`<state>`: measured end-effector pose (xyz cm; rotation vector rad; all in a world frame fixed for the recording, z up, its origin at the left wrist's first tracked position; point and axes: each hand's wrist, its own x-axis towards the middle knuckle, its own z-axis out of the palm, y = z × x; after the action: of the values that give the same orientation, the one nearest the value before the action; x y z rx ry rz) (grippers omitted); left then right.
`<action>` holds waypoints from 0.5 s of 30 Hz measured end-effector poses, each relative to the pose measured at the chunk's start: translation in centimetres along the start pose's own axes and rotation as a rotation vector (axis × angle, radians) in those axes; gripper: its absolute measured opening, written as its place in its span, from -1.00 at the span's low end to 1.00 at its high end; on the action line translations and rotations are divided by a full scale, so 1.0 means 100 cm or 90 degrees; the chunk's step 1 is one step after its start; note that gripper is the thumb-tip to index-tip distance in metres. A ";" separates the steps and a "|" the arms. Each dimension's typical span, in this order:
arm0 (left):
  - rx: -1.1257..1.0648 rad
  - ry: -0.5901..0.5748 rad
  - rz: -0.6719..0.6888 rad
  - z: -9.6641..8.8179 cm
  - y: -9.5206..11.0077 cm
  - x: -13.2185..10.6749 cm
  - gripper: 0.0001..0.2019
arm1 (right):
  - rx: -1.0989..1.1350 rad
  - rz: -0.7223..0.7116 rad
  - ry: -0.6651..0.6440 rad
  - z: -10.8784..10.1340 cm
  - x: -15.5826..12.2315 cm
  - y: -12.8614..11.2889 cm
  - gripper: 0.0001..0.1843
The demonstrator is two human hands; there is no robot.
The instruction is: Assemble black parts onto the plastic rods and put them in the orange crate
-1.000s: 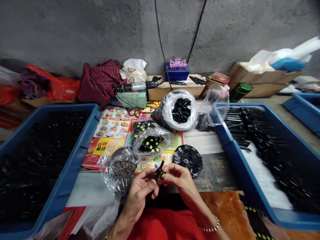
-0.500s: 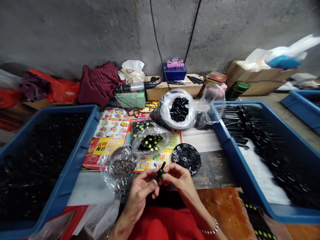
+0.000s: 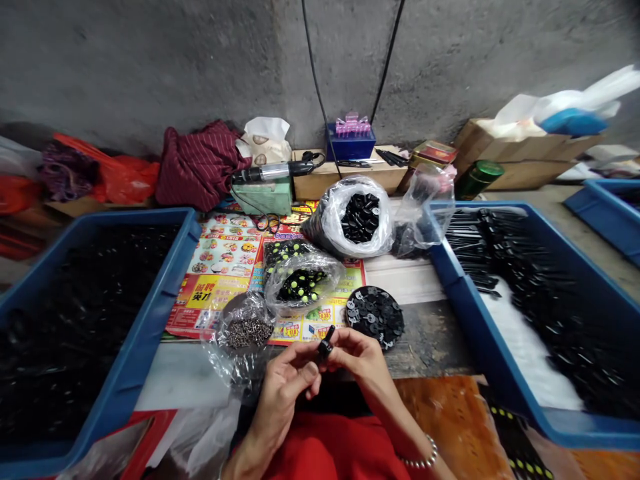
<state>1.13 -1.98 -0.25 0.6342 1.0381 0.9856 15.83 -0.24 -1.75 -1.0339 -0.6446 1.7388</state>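
A small black plastic part [image 3: 325, 345] with a short stem pointing up is held between my two hands, just in front of the table's near edge. My left hand [image 3: 290, 380] pinches it from the left with thumb and fingers. From the right, the fingertips of my right hand [image 3: 357, 357] close on the same part. Its exact kind is too small to make out. Beyond my hands lie a clear bag of metal screws [image 3: 247, 332], a bag of black pieces with yellow-green dots [image 3: 303, 285] and a round black dish of flat black pieces [image 3: 374, 317].
Blue bins of black parts stand at the left [image 3: 165, 267] and right [image 3: 453, 293]. A white bag of black pieces [image 3: 361, 219] sits mid-table. Behind it are an electric screwdriver [image 3: 273, 172] on a green box, scissors [image 3: 269, 223] and a blue box [image 3: 353, 143].
The black part has turned slightly in my fingers, and the yellow-green spots seen on it before no longer show. Both hands stay in nearly the same place.
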 end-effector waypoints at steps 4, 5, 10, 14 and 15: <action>0.019 0.002 0.004 0.002 0.000 -0.002 -0.70 | 0.003 0.020 -0.003 -0.003 0.001 -0.001 -0.69; 0.028 -0.002 0.004 0.002 0.000 -0.002 -0.70 | 0.007 0.034 -0.013 -0.005 0.001 -0.001 -0.68; 0.100 -0.010 0.032 -0.001 -0.004 -0.002 -0.70 | 0.021 0.075 -0.050 -0.012 0.002 0.000 -0.70; 0.135 0.013 0.064 -0.002 -0.008 -0.003 -0.71 | 0.016 0.061 -0.024 -0.011 0.001 0.001 -0.68; 0.141 0.018 0.071 -0.002 -0.008 -0.003 -0.71 | 0.014 0.059 -0.017 -0.011 0.001 0.001 -0.67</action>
<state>1.22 -2.65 -0.87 0.8699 1.1573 0.9857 16.71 -0.24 -2.40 -1.0409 -0.6019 1.8393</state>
